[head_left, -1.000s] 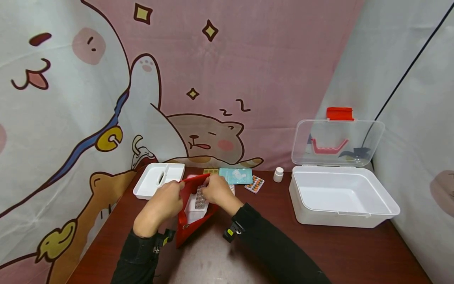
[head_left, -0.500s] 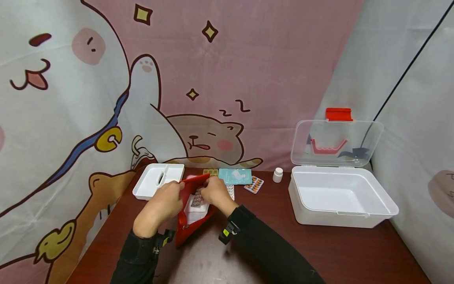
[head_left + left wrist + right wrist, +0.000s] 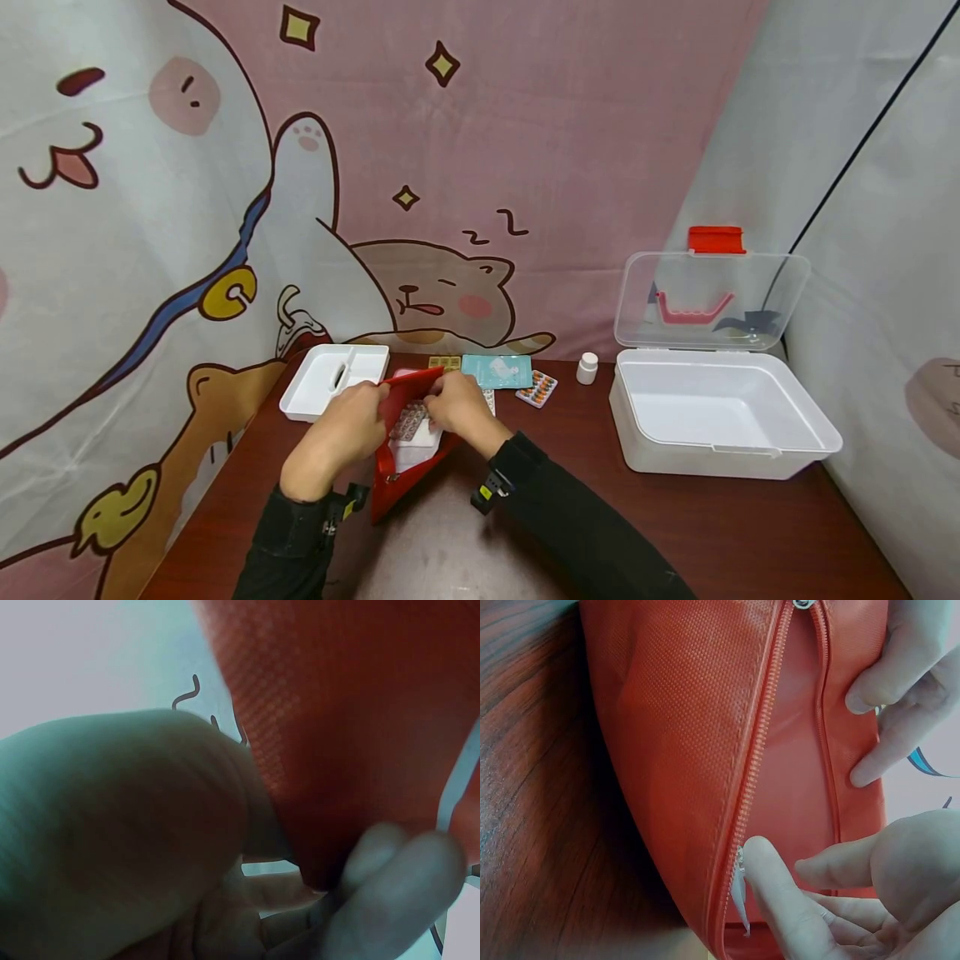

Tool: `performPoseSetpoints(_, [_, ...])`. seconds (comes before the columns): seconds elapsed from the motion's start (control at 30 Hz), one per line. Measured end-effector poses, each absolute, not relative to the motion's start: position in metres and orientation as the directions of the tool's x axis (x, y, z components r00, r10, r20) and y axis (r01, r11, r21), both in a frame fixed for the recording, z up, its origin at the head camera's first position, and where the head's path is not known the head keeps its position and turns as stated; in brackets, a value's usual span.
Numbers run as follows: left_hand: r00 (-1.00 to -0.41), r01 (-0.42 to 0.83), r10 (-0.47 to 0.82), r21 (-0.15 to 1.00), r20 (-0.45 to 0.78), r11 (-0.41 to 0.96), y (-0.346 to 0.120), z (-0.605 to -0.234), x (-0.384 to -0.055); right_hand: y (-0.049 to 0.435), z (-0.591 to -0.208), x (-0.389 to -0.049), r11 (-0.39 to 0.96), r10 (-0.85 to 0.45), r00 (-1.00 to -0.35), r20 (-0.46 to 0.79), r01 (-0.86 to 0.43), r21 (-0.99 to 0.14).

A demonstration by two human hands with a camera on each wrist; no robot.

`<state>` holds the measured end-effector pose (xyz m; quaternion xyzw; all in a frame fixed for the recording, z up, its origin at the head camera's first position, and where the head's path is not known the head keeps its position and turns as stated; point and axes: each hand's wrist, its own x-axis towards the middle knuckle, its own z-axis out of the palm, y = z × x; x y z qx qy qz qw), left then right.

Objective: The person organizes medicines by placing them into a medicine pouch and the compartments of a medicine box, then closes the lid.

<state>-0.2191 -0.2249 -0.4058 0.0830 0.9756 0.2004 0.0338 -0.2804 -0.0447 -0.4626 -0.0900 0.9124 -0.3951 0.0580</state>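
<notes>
A red zip pouch (image 3: 390, 492) stands with its mouth spread, between my two hands. My left hand (image 3: 352, 421) grips its upper left edge; the left wrist view shows thumb and fingers on the red cloth. My right hand (image 3: 459, 408) reaches in at the right side, with its fingers on a clear blister pack (image 3: 408, 422) of brown pills. White boxes (image 3: 412, 454) lie inside the pouch below the pack. In the right wrist view the zip (image 3: 761, 735) runs open, and a thin silvery edge (image 3: 739, 892) shows beside my thumb; my grip on it is partly hidden.
A white tray (image 3: 307, 392) lies behind on the left. Beyond the pouch are a gold blister pack (image 3: 445, 363), a teal packet (image 3: 497, 371), an orange capsule pack (image 3: 537, 389) and a white bottle (image 3: 587, 368). A white storage box (image 3: 705, 458), clear lid raised, stands right.
The blister pack has shifted left and tilted inside the pouch, while my right hand has moved only slightly. My left hand keeps its place on the pouch edge.
</notes>
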Motion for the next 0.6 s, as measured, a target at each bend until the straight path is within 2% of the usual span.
performPoseSetpoints(0.33, [-0.982,0.160,0.187,0.393,-0.031,0.905,-0.227,-0.405,-0.220,-0.023,-0.460,-0.283,0.515,-0.220,-0.974,-0.054,-0.069,-0.854])
performPoseSetpoints(0.53, [-0.983,0.147,0.178,0.408,-0.037,0.901,-0.226,-0.406,-0.219,-0.005,-0.462,-0.290,0.547,-0.157,-0.987,-0.038,-0.055,-0.836])
performPoseSetpoints(0.6, [-0.984,0.149,0.178,0.408,-0.034,0.901,-0.226,-0.406,-0.219,0.002,-0.464,-0.293,0.595,-0.133,-0.991,-0.013,-0.069,-0.801])
